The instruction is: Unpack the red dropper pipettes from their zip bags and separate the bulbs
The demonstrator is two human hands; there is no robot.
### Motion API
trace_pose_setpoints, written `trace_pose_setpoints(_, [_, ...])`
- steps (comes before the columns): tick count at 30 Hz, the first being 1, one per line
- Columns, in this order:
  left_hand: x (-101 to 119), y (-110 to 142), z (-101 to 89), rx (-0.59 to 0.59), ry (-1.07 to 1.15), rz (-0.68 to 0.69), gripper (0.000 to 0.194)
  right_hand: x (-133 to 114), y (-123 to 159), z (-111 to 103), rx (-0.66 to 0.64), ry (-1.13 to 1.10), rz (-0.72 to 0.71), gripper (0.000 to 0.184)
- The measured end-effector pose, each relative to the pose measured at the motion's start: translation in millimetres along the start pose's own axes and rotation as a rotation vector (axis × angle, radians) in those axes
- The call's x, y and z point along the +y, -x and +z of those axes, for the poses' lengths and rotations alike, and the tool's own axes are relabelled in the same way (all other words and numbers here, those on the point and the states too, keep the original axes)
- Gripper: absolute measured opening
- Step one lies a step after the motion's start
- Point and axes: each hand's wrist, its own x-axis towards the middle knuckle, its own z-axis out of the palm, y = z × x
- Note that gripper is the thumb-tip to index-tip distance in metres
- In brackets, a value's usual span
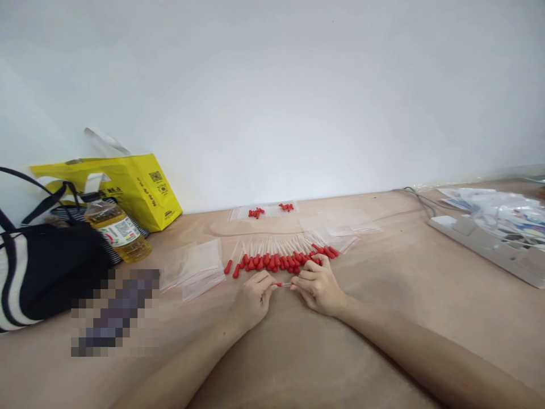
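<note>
A dropper with a red rubber bulb and a thin clear tube (pixel 286 285) is stretched between my two hands. My left hand (pixel 255 295) is closed on its red bulb end. The fingers of my right hand (pixel 317 287) pinch the tube from the other side. Just beyond them lies a row of similar red-bulbed droppers (pixel 272 260), bulbs toward me and pale tubes pointing at the wall. To the left of the row are flat clear zip bags (pixel 198 267). Farther back, another clear bag (pixel 272 211) holds or lies under more droppers; I cannot tell which.
At left stand a yellow shopping bag (pixel 147 190), a bottle of yellow liquid (pixel 121 233) and a black bag (pixel 55 272). A blurred-out dark object (pixel 119 312) lies nearer. At right are a white power strip (pixel 481 247) and plastic packets (pixel 506 210). A wall (pixel 298 102) closes the back.
</note>
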Motion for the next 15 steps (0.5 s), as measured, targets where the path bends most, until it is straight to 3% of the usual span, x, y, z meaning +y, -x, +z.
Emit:
trace_pose_setpoints(3, [-6,2,-8.5,0.061,-0.005,-0.087,0.021,6,4,-2,0.024,0.02,0.064,0.019])
trace_pose_setpoints(8, [-9,4,-12.0,0.102,-0.029,-0.126,0.017,10,8,3,-0.047,-0.024,0.107,0.025])
trace_pose_setpoints(11, [-9,7,-9.8,0.151,-0.062,-0.148,0.018,5,7,4,-0.068,-0.101,0.117,0.031])
trace_pose_setpoints(15, [-9,15,-13.9,0.125,-0.087,-0.18,0.023,-6,7,2,-0.114,-0.214,0.164,0.026])
